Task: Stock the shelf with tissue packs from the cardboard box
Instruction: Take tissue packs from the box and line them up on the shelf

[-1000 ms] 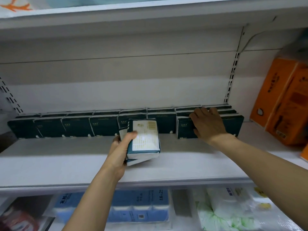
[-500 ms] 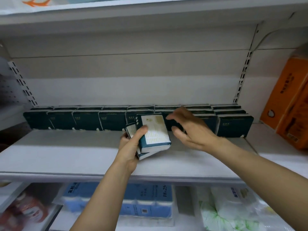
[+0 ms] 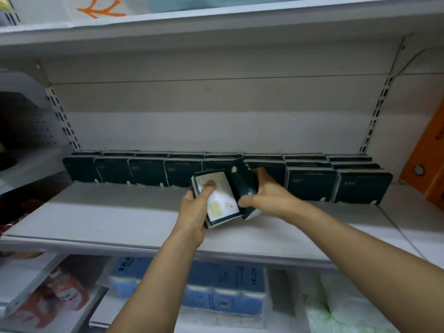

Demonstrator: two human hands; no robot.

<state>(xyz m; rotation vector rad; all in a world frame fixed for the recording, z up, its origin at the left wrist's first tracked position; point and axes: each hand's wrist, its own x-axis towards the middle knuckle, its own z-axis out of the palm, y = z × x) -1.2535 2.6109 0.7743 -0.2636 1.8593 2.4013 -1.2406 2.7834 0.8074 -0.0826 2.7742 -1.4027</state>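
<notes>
Tissue packs are sitting in both hands just in front of the row of dark packs at the back of the shelf. Left hand is gripping a small stack, thumb pressing on the printed white face, fingers curling under. Right hand is clamping a single dark pack, thumb near its lower end, fingers wrapping behind it; the pack is tilting, touching the stack's right side. Hands are close together, almost touching.

Judgement: packs are looking light and soft, film wrapper probably slippery, so squeezing the broad faces will be denting them. Holding across the narrow edges seems safer. The row is showing a gap just behind the right hand; the single pack is probably heading there. Orange boxes are standing right of the row. Cardboard box is not showing.
</notes>
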